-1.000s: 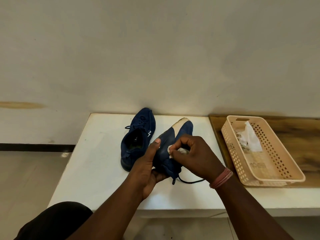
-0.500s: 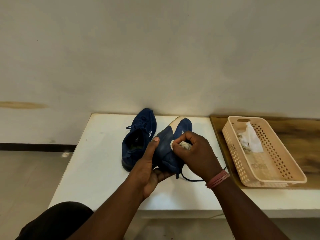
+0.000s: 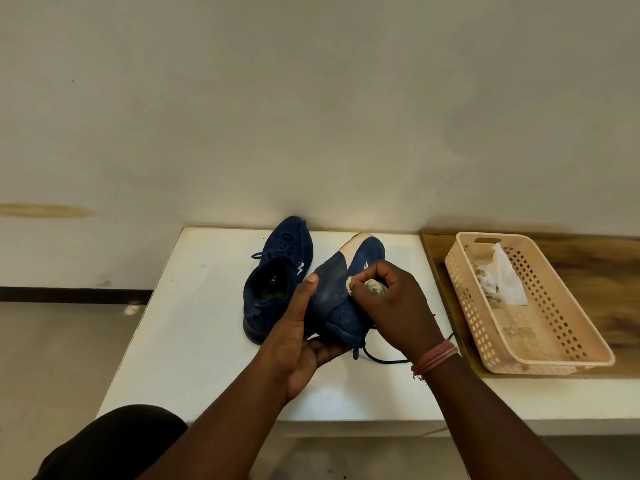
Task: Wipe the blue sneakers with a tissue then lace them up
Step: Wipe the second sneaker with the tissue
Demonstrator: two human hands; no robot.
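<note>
Both your forearms reach forward from the bottom of the view and meet near the middle. Your left hand (image 3: 294, 344) is turned palm up and toward the right, its thumb pointing straight up and its fingers curled underneath, gripping the sneaker (image 3: 341, 299) from the heel end. Your right hand (image 3: 394, 306) comes in from the right with the knuckles up, fingers bent in tight and pinching a crumpled tissue (image 3: 372, 287) against the sneaker's side. Pink bands (image 3: 434, 356) circle your right wrist.
</note>
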